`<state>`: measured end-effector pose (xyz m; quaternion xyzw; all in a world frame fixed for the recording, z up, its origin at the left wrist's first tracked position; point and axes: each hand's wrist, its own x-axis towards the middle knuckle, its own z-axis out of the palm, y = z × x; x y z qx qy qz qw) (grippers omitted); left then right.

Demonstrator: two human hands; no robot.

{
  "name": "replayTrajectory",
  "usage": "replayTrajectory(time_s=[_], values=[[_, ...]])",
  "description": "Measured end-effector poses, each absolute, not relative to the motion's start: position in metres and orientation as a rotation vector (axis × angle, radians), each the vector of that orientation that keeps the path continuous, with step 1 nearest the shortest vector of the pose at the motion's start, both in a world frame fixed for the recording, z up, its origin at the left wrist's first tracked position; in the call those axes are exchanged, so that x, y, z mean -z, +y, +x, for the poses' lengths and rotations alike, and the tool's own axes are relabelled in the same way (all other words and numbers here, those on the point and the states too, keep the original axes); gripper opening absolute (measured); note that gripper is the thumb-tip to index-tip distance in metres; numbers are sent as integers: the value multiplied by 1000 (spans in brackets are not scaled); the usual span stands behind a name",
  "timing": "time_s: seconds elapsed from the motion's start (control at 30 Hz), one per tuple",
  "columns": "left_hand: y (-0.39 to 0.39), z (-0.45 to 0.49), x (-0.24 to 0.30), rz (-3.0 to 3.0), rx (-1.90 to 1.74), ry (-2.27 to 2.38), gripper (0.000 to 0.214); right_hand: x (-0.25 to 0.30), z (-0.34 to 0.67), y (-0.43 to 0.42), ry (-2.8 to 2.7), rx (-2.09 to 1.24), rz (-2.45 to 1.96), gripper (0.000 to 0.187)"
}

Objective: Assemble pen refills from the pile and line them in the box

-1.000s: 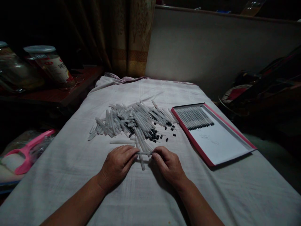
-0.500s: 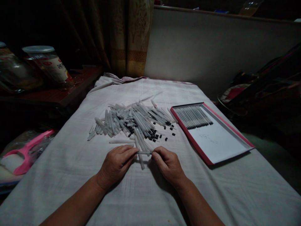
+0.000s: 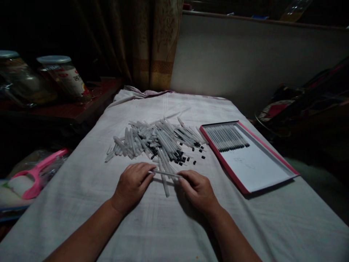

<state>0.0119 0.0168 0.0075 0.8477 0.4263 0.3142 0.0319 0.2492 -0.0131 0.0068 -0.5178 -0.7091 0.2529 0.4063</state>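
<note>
A thin, pale pen point(image 3: 167, 174) runs crosswise between my hands, tilted slightly down to the right. My left hand point(image 3: 132, 183) pinches its left end between thumb and fingers, while my right hand point(image 3: 200, 187) grips the right end, which the fingers partly hide. Just beyond lies a loose heap of translucent pen barrels point(image 3: 166, 138) and caps. One barrel point(image 3: 165, 185) sticks out toward me beneath the held pen. Small black plugs point(image 3: 180, 157) are scattered at the heap's right front.
Right of the heap, a shallow red-edged box point(image 3: 226, 169) holds a row of pens with black ends point(image 3: 226, 136) on white paper. A cloth point(image 3: 152, 225) covers the table. Jars point(image 3: 65, 78) stand on a dark side table, above a pink handle point(image 3: 38, 174) at far left.
My left hand has slid a little left and up, so more of the pen shows between my hands and it now tilts. The view has shifted slightly.
</note>
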Motion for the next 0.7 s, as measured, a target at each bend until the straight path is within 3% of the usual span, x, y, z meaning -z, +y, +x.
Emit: replayTrajectory(time_s=[0.37, 0.5, 0.7], values=[[22, 16, -4, 2539, -688, 1554, 17, -8, 254, -10, -1567, -637, -1428, 24], [23, 13, -2, 2437, -749, 1535, 13, -7, 253, -11, -1552, -623, -1403, 24], [23, 8, -1, 1891, -983, 1455, 26, -7, 253, -13, -1489, -639, -1384, 23]])
